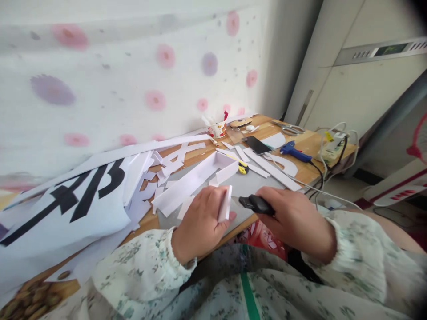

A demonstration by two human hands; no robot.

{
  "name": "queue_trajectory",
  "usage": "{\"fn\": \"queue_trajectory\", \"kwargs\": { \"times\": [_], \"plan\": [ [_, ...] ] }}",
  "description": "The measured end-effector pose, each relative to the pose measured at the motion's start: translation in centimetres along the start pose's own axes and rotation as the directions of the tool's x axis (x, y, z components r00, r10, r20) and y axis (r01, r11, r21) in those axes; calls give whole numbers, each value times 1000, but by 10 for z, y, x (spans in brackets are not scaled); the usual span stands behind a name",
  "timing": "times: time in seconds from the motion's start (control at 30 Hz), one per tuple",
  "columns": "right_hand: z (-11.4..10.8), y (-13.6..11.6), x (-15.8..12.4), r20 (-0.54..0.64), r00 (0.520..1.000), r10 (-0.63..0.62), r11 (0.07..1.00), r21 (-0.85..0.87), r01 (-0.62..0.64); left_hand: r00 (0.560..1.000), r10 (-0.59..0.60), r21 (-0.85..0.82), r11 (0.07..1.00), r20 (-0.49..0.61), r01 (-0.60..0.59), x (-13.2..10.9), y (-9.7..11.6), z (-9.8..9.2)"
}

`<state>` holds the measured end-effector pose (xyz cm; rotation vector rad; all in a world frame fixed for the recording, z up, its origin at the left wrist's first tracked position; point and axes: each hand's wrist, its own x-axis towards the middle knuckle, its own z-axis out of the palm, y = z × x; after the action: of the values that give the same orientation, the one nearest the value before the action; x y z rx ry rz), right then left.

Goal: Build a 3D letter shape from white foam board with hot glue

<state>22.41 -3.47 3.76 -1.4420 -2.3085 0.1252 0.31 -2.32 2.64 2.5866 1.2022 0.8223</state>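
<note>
Your two hands are at the near edge of one table (312, 141). Your left hand (202, 218) has its fingers pinching one small white board piece (226, 204), held upright. Your right hand (293, 220) has its fingers wrapped around one black cutter (258, 204), its tip pointing toward that piece but apart from it.

Just beyond your left fingers, one folded white board frame (191, 182) stands on one grey mat (242, 186). One yellow-and-black knife (243, 167) lies ahead, between your two sets of fingers. Past your right fingers are one phone (258, 145), one blue glue gun (296, 153) and, farther off, one pair of scissors (289, 128). One patterned cup (217, 130) stands far ahead of your left fingers. To their left lies one sheet with black lettering (80, 209); the white scraps around it overlap too much to count.
</note>
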Motion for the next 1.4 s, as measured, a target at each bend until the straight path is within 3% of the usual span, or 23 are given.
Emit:
{"fn": "queue_trajectory", "kwargs": {
  "times": [0.13, 0.33, 1.13, 1.3, 1.4],
  "plan": [
    [13, -2, 0, 28, 1000, 1, 994, -113, 2, 998, 3, 73, 997, 62, -7, -1, -2, 11],
    [18, 2, -1, 66, 998, -21, 982, -188, 33, 990, -42, 110, 994, 131, 27, -2, -1, 8],
    [40, 15, 9, -9, 995, 101, 948, -302, -98, 985, -64, 163, 986, 161, 37, -3, 5, 11],
    [44, 31, 15, 24, 966, 258, 915, -327, -236, 995, 16, 36, 999, 99, -19, -5, 7, 8],
    [45, 36, 16, 32, 954, 297, 933, -221, -283, 984, -70, -251, 962, 164, 111, -4, 2, 7]
  ]
}}
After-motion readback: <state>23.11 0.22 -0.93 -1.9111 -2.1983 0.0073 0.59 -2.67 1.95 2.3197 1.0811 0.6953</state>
